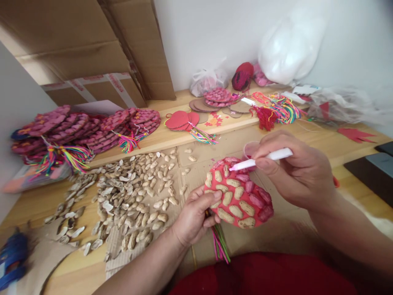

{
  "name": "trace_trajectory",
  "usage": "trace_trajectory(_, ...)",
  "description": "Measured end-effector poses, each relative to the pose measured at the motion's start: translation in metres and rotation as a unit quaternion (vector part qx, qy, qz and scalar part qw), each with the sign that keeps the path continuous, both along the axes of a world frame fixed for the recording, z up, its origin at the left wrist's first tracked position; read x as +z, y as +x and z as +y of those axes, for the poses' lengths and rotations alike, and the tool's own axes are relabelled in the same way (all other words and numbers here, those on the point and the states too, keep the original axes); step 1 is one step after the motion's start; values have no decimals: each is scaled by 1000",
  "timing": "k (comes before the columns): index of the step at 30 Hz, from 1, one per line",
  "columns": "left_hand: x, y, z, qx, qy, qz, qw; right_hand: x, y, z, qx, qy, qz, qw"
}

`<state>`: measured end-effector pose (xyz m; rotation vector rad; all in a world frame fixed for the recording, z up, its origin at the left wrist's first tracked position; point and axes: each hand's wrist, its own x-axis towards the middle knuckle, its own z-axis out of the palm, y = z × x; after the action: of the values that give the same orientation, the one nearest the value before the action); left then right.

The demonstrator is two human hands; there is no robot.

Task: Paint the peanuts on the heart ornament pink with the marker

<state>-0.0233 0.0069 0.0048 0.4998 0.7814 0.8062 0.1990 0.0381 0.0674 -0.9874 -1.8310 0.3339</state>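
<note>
My left hand (196,215) grips the lower left edge of a red disc (238,194) studded with peanut shells, some bare tan, some painted pink. Coloured tassel threads (219,243) hang below the disc. My right hand (294,170) holds a white paintbrush (260,159); its pink tip touches the upper part of the disc. A small pink cup (250,148) sits just behind the brush.
Loose peanut shells (129,196) lie spread on cardboard to the left. Stacks of finished pink discs with tassels (82,131) sit at the back left. Red discs (181,120), cardboard rounds, tassels (276,110) and plastic bags (291,45) lie along the back. A blue glue gun (12,258) lies at the far left.
</note>
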Motion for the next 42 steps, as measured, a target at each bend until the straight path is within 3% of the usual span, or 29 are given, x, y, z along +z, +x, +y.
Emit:
trace_trajectory(10, 1, 1, 0, 5, -3, 2, 1000, 1, -2, -2, 35, -17, 21, 999)
trace_trajectory(20, 0, 0, -2, -9, 10, 10, 1000, 1, -1, 0, -5, 2, 12, 1000)
trace_trajectory(42, -3, 0, -2, -3, 5, 9, 1000, 2, -1, -2, -8, 6, -14, 1000)
